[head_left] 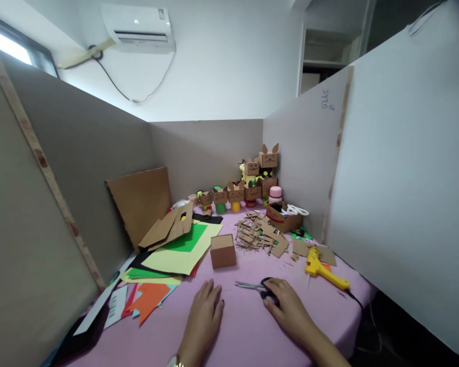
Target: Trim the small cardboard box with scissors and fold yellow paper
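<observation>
My left hand (205, 316) lies palm down on the pink tablecloth (245, 331), fingers stretched out, with nothing in it. My right hand (288, 306) has its fingers closed over the black handles of a pair of scissors (250, 286), which rest on the cloth with the blades pointing left. Just beyond both hands stands a small brown cardboard box (223, 252), apart from either hand. Part of the scissors' handle is hidden under my right fingers.
Coloured paper sheets (210, 237) and cardboard pieces (168, 227) lie at left. Cardboard scraps (258, 234) are heaped beyond the box. A yellow glue gun (325, 270) with a cord lies at right, near a tool box (283, 219). Cardboard animal figures (236, 193) line the back; partition walls enclose the table.
</observation>
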`<state>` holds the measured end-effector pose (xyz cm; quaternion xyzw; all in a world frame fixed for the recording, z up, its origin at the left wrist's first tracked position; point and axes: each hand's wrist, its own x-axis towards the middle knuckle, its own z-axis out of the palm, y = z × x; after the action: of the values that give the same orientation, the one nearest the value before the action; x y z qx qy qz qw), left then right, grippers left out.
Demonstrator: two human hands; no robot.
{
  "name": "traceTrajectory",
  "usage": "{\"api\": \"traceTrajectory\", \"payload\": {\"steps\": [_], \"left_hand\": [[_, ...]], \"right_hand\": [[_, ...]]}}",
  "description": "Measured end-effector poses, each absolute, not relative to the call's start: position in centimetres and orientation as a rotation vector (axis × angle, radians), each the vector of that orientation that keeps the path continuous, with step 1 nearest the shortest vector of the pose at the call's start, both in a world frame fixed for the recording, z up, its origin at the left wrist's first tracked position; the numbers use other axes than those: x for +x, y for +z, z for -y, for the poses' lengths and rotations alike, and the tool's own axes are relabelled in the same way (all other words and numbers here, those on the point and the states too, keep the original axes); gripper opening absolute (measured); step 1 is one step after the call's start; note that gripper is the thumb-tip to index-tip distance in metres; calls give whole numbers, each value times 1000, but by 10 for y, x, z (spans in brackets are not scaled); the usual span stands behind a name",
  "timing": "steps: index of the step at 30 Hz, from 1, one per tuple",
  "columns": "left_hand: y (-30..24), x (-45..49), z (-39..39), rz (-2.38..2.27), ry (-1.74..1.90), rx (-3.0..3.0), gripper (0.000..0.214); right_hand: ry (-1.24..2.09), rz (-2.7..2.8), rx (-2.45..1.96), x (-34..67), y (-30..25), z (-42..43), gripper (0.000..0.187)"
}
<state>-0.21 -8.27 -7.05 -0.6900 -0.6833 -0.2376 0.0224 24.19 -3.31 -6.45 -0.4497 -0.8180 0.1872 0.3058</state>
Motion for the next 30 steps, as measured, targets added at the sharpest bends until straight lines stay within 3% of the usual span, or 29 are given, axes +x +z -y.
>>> {"api": "traceTrajectory", "payload": {"steps": [30], "left_hand": [[-68, 2, 83, 2135, -989, -2050, 32]], "right_hand": [[564, 2150, -1123, 248, -75, 28, 36]]}}
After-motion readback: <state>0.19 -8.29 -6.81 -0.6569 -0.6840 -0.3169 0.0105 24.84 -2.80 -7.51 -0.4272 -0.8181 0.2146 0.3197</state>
